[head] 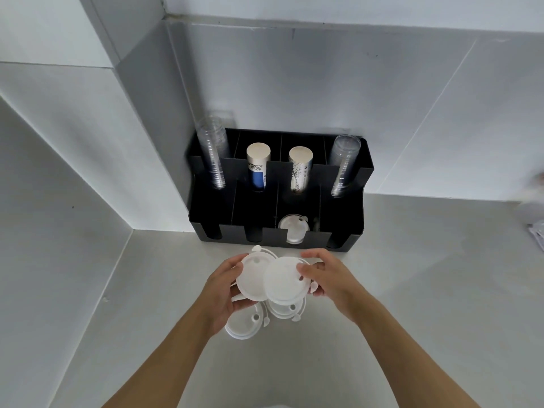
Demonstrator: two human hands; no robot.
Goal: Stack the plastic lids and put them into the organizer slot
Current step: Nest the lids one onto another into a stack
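White plastic fills both hands above the pale worktop (pixel 412 290): the left hand (pixel 223 293) pinches one lid (pixel 250 275) by its near and far rim, and the right hand (pixel 329 278) pinches a second lid (pixel 285 279) at its right edge, so each grip is closed on a lid. The second lid overlaps the first from the right, apparently so the two can be lined up and nested into one stack. More loose lids (pixel 244 325) lie on the worktop just below the hands, within easy reach for adding. Behind them the black organizer (pixel 338 228) stands against the wall, its back row holding cup stacks; one front slot already contains a lid (pixel 294 228), which suggests where this stack belongs.
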